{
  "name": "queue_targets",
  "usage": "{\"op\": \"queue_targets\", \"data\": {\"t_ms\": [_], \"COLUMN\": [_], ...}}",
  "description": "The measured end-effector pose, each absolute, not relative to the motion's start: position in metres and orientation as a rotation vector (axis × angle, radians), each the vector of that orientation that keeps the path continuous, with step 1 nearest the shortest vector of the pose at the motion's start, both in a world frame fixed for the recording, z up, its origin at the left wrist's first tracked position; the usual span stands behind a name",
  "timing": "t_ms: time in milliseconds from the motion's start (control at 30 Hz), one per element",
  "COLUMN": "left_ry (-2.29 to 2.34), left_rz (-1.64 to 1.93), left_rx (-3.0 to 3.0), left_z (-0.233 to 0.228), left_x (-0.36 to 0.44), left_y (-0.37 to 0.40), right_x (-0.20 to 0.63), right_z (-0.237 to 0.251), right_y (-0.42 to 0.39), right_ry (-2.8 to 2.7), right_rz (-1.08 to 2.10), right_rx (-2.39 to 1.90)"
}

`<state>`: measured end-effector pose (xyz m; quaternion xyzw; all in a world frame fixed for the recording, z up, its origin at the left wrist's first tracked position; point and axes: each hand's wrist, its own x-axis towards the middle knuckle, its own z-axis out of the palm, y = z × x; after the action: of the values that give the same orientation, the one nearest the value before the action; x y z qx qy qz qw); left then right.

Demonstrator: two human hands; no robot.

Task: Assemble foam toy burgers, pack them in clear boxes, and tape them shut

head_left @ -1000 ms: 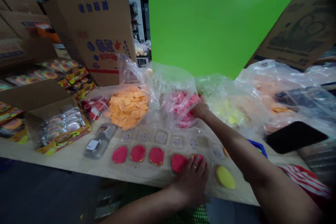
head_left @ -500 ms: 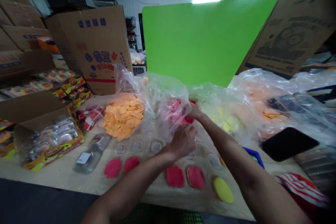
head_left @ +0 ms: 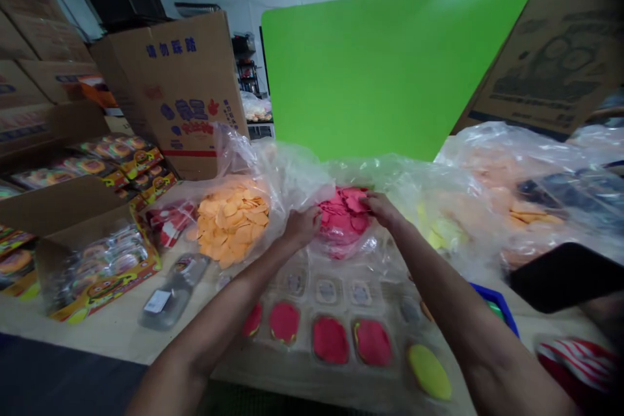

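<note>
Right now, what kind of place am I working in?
Probably a small packing workshop or stockroom: stacked cardboard cartons, clear bags of coloured discs, and blister trays being filled on the table.

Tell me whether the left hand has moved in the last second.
Yes. The left hand left the red discs in the tray and went up to the bag of pink discs, opposite the right hand.

The clear bag [head_left: 297, 172] is thin, crinkled, glossy plastic film; the pink discs [head_left: 344, 218] inside it look matt and soft (foam or dough, hard to tell). The tray [head_left: 336, 289] is clear moulded plastic, shiny. The table [head_left: 112, 328] is pale, smooth wood. The cardboard box [head_left: 180, 88] is matt brown.
</note>
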<state>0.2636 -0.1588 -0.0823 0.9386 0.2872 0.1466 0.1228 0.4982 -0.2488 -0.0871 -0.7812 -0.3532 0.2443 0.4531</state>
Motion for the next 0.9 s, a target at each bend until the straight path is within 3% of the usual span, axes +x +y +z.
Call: {"op": "queue_targets", "data": {"t_ms": [100,200,300,467,633,900], "left_ry": [0.750,0.528,0.499,0.542,0.548,0.509], "left_rz": [0.517,0.369,0.310,0.092,-0.086,-0.129], "left_rx": [2.271,1.590,1.365,1.538,2.051,2.334], "left_z": [-0.077,-0.070,-0.070,-0.099,-0.130,-0.147], "left_x": [0.275,0.279,0.278,0.271,0.271,0.276], "left_y": [-0.190,-0.235,-0.281,-0.344,-0.379,-0.384], "right_x": [0.481,0.457,0.435,0.405,0.378,0.363], "right_z": [-0.071,-0.064,-0.066,-0.095,-0.132,-0.159], "right_y": [-0.282,-0.333,-0.396,-0.488,-0.529,-0.562], "right_ry": [-0.820,-0.761,-0.750,-0.865,-1.027,-1.014], "right_rz": [0.730,0.891,0.975,0.777,0.483,0.205], "right_rx": [-1.762,-1.642,-1.603,-1.964,-2.401,-2.519]}}
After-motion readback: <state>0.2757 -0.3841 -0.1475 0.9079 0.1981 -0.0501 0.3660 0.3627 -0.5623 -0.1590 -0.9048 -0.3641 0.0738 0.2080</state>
